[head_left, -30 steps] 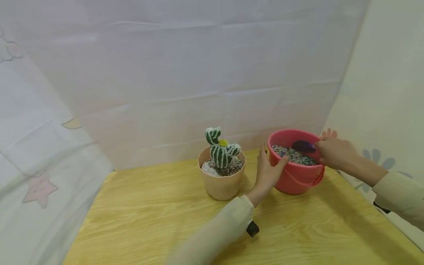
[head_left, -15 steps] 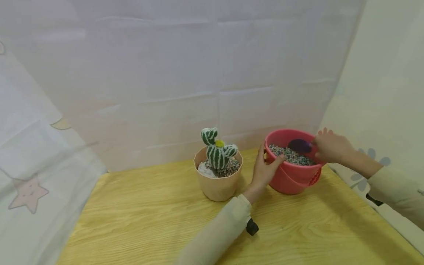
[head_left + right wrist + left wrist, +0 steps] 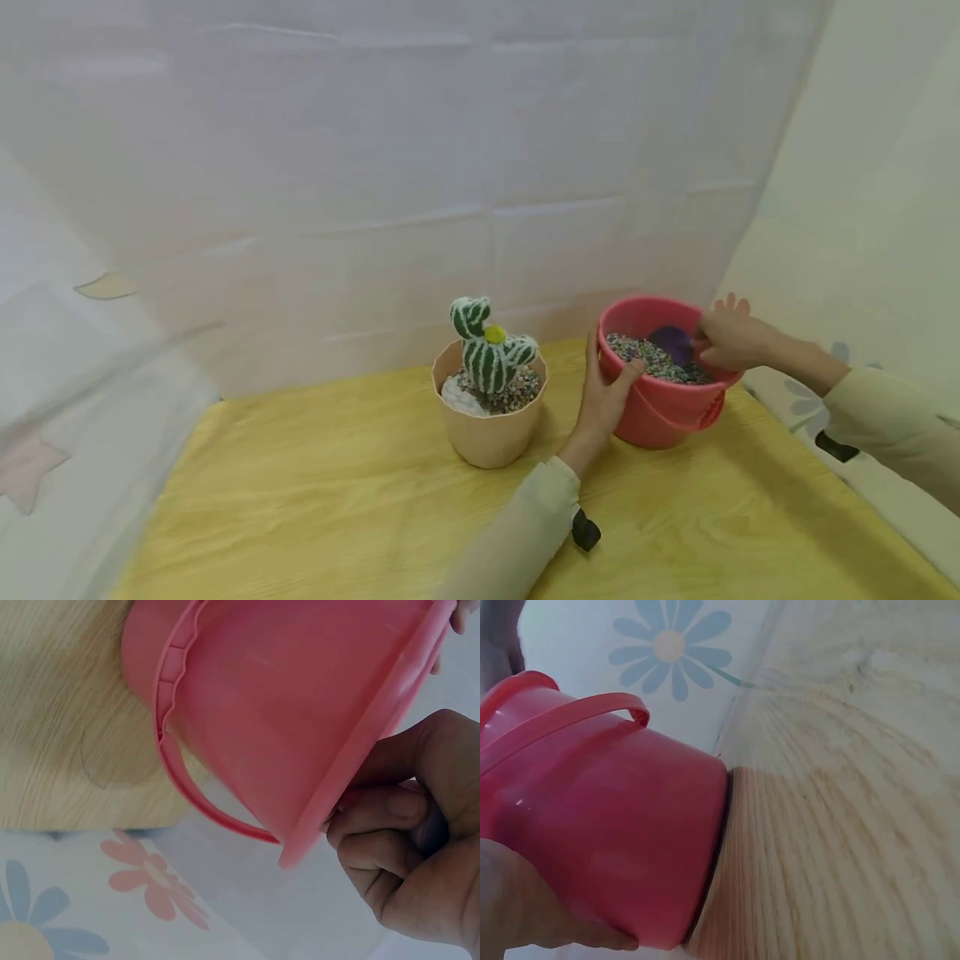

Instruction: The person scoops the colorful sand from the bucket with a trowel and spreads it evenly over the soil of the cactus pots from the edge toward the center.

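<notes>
In the head view a pink bucket [image 3: 648, 417] holds small multicoloured gravel [image 3: 637, 354]. My left hand [image 3: 602, 404] grips its near left side, thumb at the rim; the left wrist view shows that hand [image 3: 532, 915] against the bucket wall [image 3: 630, 825]. With curled fingers my right hand [image 3: 731, 340] holds a purple scoop [image 3: 672, 343], whose blade stands partly sunk in the gravel. In the right wrist view the right hand [image 3: 412, 847] is close at the bucket's rim [image 3: 360, 757], and most of the scoop is hidden.
Left of the bucket stands a peach flowerpot [image 3: 491, 437] with a knitted green cactus [image 3: 487, 362], gravel and a white patch inside. All rest on a wood-grain table [image 3: 315, 483]. White sheets [image 3: 337, 167] close off the back and sides.
The scoop has gone lower into the gravel and its blade stands more upright. My right hand has come slightly left with it. The left hand keeps its grip; the head view has shifted a little.
</notes>
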`<state>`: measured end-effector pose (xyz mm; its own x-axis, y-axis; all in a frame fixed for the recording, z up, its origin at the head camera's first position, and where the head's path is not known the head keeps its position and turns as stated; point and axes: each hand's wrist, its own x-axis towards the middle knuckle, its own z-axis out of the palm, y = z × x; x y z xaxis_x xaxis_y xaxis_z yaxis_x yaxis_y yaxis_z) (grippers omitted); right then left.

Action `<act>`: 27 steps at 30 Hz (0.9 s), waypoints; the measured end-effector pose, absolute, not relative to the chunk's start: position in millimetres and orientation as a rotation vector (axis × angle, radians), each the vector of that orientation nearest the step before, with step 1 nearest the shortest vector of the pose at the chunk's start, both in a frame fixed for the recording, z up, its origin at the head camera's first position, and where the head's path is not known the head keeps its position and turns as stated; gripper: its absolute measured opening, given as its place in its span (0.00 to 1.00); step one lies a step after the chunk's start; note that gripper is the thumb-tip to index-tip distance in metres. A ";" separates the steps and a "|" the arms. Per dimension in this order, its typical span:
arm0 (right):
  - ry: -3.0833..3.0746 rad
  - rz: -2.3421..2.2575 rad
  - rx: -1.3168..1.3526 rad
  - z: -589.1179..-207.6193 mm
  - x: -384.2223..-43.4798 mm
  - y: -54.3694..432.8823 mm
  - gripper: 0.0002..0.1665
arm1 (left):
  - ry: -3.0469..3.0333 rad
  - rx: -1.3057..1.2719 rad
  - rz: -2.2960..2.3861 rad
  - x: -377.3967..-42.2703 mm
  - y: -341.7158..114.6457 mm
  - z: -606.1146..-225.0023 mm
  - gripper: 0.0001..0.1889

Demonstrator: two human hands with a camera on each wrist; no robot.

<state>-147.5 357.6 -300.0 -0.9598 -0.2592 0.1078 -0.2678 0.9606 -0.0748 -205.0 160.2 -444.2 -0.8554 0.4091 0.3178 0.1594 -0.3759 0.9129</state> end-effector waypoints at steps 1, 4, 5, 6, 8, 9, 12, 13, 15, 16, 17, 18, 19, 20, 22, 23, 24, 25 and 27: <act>-3.018 0.210 0.426 -300.7 -147.9 357.1 0.24 | 1.677 0.757 2.353 -203.0 159.8 -445.3 0.45; -3.054 0.380 0.422 -302.2 -148.0 357.5 0.25 | 1.697 0.762 2.354 -200.4 159.9 -446.1 0.45; -3.072 0.426 0.402 -302.3 -147.8 357.9 0.25 | 1.691 0.785 2.356 -200.7 160.4 -445.6 0.45; -3.094 0.479 0.368 -301.7 -147.1 358.2 0.25 | 1.689 0.805 2.356 -201.2 161.3 -445.0 0.45; -3.140 0.561 0.260 -299.8 -145.0 358.6 0.25 | 1.676 0.847 2.358 -202.4 163.3 -443.8 0.45; -3.160 0.613 0.200 -298.6 -143.6 358.4 0.24 | 1.672 0.867 2.357 -202.9 164.5 -443.5 0.45; -3.214 0.782 0.023 -295.8 -140.3 356.7 0.23 | 1.663 0.889 2.359 -202.1 166.8 -443.0 0.45; -3.223 0.845 -0.014 -295.4 -139.8 356.0 0.23 | 1.665 0.886 2.358 -201.5 167.1 -442.8 0.45; -3.233 0.959 -0.056 -295.3 -139.1 355.1 0.24 | 1.665 0.879 2.359 -200.7 168.1 -442.7 0.45; -3.235 1.000 -0.068 -295.5 -139.0 355.1 0.24 | 1.663 0.871 2.360 -200.3 168.4 -442.6 0.45; -3.229 1.040 -0.073 -296.0 -138.8 355.1 0.25 | 1.654 0.870 2.363 -200.3 168.7 -442.4 0.45; -3.222 1.059 -0.073 -296.8 -138.7 355.4 0.26 | 1.649 0.866 2.367 -200.4 169.2 -442.5 0.45; -3.215 1.068 -0.070 -297.8 -138.5 355.4 0.26 | 1.651 0.869 2.367 -200.9 169.5 -442.6 0.45; -3.215 1.069 -0.066 -299.0 -138.3 355.7 0.26 | 1.660 0.866 2.365 -201.1 169.8 -443.0 0.45; -3.216 1.047 -0.036 -302.1 -137.8 356.0 0.23 | 1.673 0.862 2.361 -201.4 170.5 -444.1 0.45; -3.212 1.047 -0.021 -303.7 -137.2 356.1 0.21 | 1.679 0.859 2.359 -201.4 170.8 -444.7 0.46; -3.211 1.039 -0.004 -305.2 -136.5 356.1 0.19 | 1.684 0.851 2.356 -201.1 171.0 -445.5 0.46; -3.211 1.033 0.015 -306.4 -135.6 355.9 0.18 | 1.683 0.848 2.354 -201.0 171.3 -446.2 0.46; -3.198 1.052 0.063 -308.7 -134.0 355.4 0.18 | 1.680 0.827 2.347 -200.1 171.4 -447.7 0.46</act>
